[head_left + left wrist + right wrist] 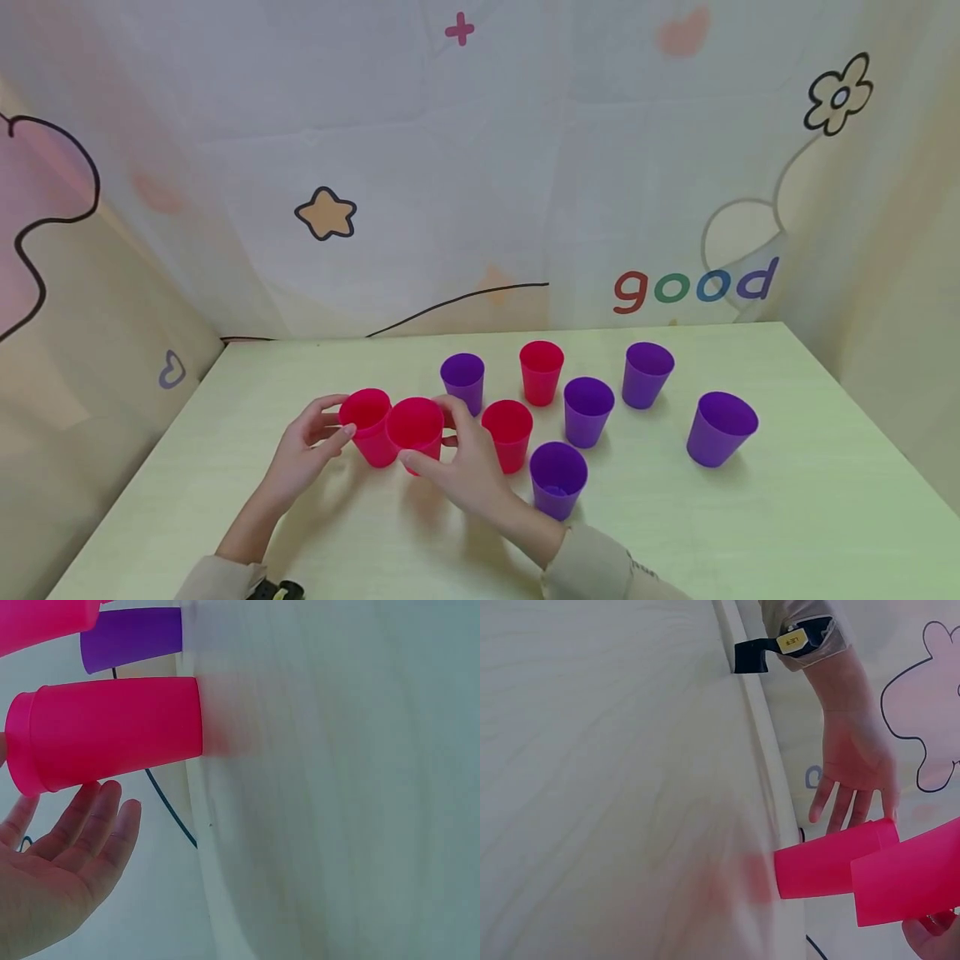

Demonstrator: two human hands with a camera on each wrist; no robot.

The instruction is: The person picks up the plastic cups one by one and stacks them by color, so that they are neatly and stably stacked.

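My left hand (303,442) holds a red plastic cup (369,429) near its rim, thumb in front and fingers behind. This cup (112,735) stands upright with its base on the table. In the left wrist view, the fingertips of the left hand (67,870) touch the cup's side. My right hand (468,462) grips a second red cup (416,429) between thumb and fingers, close beside the first. The second cup (911,877) is raised off the table, its base higher than the first one's; only part of the right hand (934,937) shows in the right wrist view.
To the right stand two more red cups, one near (507,437) and one farther back (542,375). Several purple cups are spread around them, including one near the front (558,479) and one at far right (720,429). A printed curtain (487,167) hangs behind the table (825,517).
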